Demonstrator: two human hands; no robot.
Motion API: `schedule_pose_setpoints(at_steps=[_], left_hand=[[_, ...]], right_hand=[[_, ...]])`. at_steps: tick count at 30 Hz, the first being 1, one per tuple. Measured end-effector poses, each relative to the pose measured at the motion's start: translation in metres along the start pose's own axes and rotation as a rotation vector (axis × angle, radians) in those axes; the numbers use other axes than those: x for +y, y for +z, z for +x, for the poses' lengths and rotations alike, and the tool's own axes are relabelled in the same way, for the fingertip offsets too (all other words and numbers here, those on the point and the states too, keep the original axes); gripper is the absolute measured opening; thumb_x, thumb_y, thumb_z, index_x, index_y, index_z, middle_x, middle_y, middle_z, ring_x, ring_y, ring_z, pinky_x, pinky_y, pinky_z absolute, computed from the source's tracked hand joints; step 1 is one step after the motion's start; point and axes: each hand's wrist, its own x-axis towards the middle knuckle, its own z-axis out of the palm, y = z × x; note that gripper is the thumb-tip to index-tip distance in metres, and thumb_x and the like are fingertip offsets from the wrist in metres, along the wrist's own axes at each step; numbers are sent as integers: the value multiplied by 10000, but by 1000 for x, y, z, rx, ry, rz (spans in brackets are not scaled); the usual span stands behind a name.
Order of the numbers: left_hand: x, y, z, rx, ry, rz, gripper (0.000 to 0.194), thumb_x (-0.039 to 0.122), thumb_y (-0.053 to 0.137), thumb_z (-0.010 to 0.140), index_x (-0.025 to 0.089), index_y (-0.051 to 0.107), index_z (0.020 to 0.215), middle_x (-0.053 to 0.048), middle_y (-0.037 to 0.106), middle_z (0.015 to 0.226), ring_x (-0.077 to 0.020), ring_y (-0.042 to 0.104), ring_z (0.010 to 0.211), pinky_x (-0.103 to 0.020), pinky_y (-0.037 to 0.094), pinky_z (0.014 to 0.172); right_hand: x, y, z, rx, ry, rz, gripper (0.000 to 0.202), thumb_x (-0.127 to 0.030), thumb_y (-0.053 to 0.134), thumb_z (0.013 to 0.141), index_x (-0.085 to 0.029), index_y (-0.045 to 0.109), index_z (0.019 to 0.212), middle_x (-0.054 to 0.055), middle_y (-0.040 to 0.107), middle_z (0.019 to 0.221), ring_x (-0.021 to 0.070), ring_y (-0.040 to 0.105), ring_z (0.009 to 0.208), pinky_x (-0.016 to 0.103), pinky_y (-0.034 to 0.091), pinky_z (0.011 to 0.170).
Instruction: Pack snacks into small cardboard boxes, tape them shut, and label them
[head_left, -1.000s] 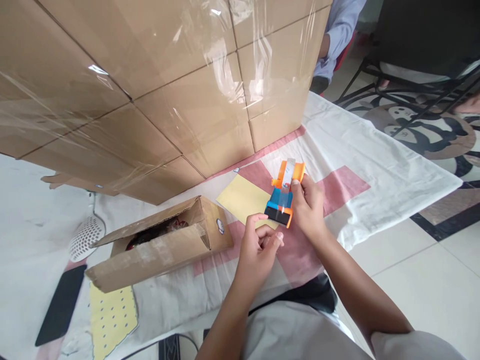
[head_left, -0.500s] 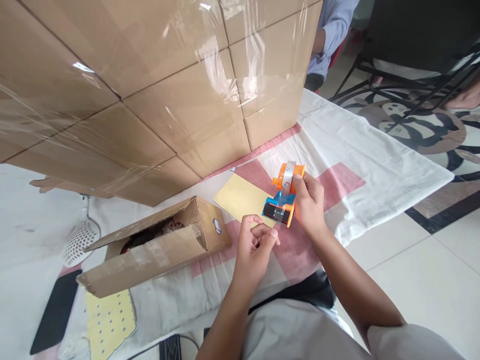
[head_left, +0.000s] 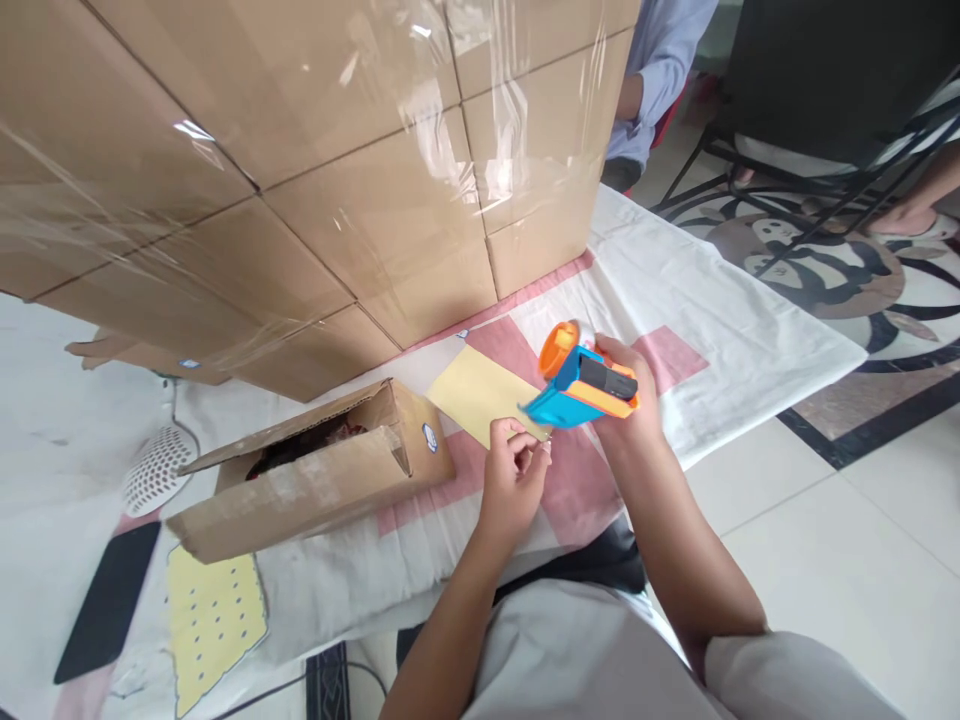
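An orange and blue tape dispenser (head_left: 581,385) is gripped in my right hand (head_left: 626,400), tilted above the cloth with its blue side facing down and left. My left hand (head_left: 516,475) is curled with thumb and fingertips pressed together; whatever may be between them is too small to name. Beneath and beyond the left fingertips a flat yellow sheet (head_left: 480,388) lies on the pink and white cloth (head_left: 570,480). Left of that hand is an open cardboard box (head_left: 300,490) with something dark and reddish inside.
Tape-wrapped cartons (head_left: 405,200) form a wall along the back. A white perforated object (head_left: 157,470), a black flat object (head_left: 109,600) and a polka-dot yellow piece (head_left: 216,620) lie at left. Another person's sleeve (head_left: 667,65) shows behind the cartons, near a black chair (head_left: 810,80).
My right hand has turned the tape dispenser, so its blue side now shows and its black roller has swung to the right. My left hand stays pinched near the yellow sheet. The view has shifted slightly.
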Motion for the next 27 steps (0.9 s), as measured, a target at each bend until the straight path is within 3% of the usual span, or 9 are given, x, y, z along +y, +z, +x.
schedule_pose_setpoints(at_steps=[3,6,10,13,16,19,24,27], left_hand=[[11,-4,-7,20,66,-39,279,335,620,951,258,367,1040,38,679,772,-116,578,672,-247,430,680],[22,-13,-6,55,120,-59,311,355,641,941,260,358,1026,37,679,767,-110,577,654,-232,420,632],[27,-26,0,69,144,-45,357,374,682,903,256,364,1015,41,675,760,-99,564,618,-243,441,650],[28,-35,0,99,160,-46,367,390,693,898,256,369,1006,40,678,766,-105,588,643,-245,440,661],[33,-42,-7,111,197,-38,344,391,673,923,259,370,1020,28,693,801,-112,608,673,-250,444,672],[39,-49,-16,69,260,-29,317,379,647,953,263,367,1045,8,712,863,-121,628,716,-261,455,692],[40,-57,-31,29,317,34,256,333,613,999,268,378,1078,4,709,919,-111,618,739,-250,450,694],[39,-61,-40,39,367,79,228,307,602,1011,270,390,1089,8,686,921,-110,600,760,-248,447,702]], right_hand=[[-6,-1,17,172,-62,104,385,-525,520,932,-258,340,721,-17,436,653,166,502,575,324,470,583],[-1,2,43,219,-219,-51,353,-500,508,984,-248,431,748,17,548,742,193,598,730,344,497,716],[18,8,82,150,-143,-506,388,-402,586,972,-235,431,657,18,553,681,195,564,738,347,444,732],[28,7,93,53,-66,-584,334,-311,618,938,-215,507,638,22,586,663,189,559,690,343,421,697],[22,-4,74,1,-72,-594,212,-294,676,885,-184,641,707,45,666,754,202,600,716,354,439,716],[0,-16,31,-50,-122,-578,147,-315,680,881,-191,757,872,68,738,935,222,655,844,370,474,789],[-53,-8,-43,-560,-333,-356,195,-384,730,909,-217,791,989,62,740,957,184,648,815,343,500,718],[-73,9,-66,-721,-477,-354,170,-304,798,871,-219,765,1014,48,725,949,177,646,847,336,528,756]])
